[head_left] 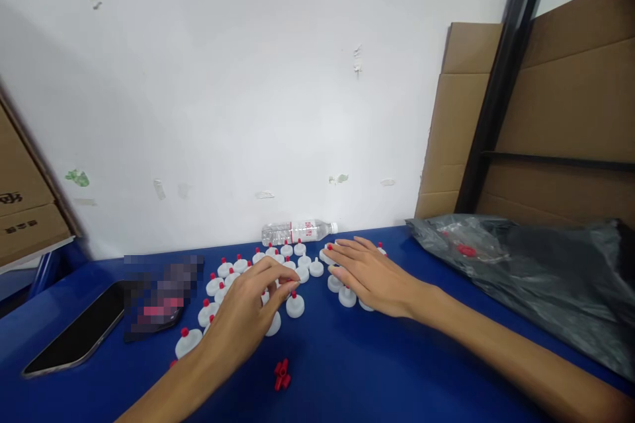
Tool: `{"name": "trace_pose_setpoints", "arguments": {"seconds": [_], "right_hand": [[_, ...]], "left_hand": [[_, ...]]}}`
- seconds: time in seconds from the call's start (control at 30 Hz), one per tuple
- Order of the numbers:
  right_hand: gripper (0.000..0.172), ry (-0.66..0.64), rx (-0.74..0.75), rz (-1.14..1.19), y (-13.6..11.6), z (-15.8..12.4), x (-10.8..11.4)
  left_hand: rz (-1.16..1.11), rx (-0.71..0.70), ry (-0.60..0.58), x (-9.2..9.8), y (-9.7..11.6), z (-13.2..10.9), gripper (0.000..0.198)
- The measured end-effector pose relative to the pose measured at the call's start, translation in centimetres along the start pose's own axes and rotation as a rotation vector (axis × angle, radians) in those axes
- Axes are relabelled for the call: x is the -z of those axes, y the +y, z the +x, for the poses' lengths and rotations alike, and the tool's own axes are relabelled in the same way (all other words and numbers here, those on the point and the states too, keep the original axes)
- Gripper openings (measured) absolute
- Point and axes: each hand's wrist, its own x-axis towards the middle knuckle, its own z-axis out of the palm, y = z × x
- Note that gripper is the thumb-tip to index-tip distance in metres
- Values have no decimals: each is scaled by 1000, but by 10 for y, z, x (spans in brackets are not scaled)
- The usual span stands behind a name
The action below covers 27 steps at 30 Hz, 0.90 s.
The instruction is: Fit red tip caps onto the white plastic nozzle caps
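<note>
Several white round caps with red tips (295, 305) stand on the blue table (327, 370). My left hand (262, 291) is above the left group, thumb and index finger pinched together; what they hold, if anything, is too small to make out. My right hand (372, 274) lies flat with fingers spread over the right group, hiding some caps. Between the hands, a white cap with no red tip (316, 268) shows its bare nozzle. Several loose red tips (282, 374) lie in a small pile near the front.
A clear plastic bottle (297, 232) lies on its side by the wall. A phone (79, 330) and a partly blurred dark item (166, 297) are at left. A dark plastic bag (536, 284) with a clear bag (469, 246) on it covers the right side. Cardboard (456, 119) stands behind.
</note>
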Motion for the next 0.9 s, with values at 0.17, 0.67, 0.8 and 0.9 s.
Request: {"name": "trace_pose_setpoints", "arguments": {"seconds": [0.17,0.67,0.8,0.9], "right_hand": [[58,-74,-14,53,0,-1,1],[43,100,84,0,-1,-2,17],[37,138,124,-24,-5,-3,23],[35,163,153,-51,-7,-5,23]], "left_hand": [[27,39,-12,0,-3,-1,19],[441,-28,-254,-7,-5,77,23],[475,2,-297,-11,-1,77,24],[477,22,-294,-12,-1,75,22]]}}
